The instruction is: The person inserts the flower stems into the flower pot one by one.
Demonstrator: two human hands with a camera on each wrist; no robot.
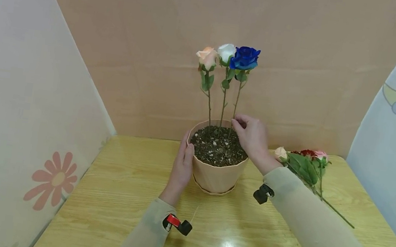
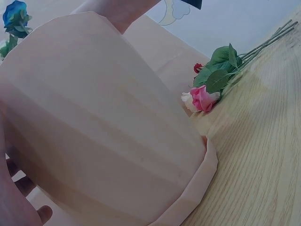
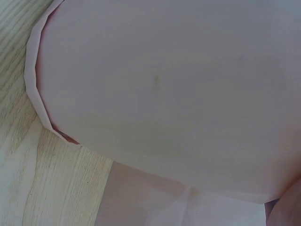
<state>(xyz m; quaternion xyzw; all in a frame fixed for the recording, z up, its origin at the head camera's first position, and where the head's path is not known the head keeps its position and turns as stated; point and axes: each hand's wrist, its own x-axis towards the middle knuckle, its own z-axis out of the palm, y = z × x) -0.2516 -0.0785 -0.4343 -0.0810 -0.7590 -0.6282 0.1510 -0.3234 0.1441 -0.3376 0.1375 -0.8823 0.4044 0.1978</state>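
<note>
Behind the wood-grained tabletop (image 1: 115,196), a tan cloth (image 1: 147,49) is hung. Toward the far edge, the pot (image 1: 216,179) is touched along its left wall by the left hand (image 1: 182,163), fingers laid flat. At the right of the soil (image 1: 217,151), the blue rose (image 1: 245,58) is held upright, its lower stem pinched by the right hand (image 1: 253,137). Light weight, a stiff stem and softer petals are to be expected; it is best gripped low, clear of the bloom.
</note>
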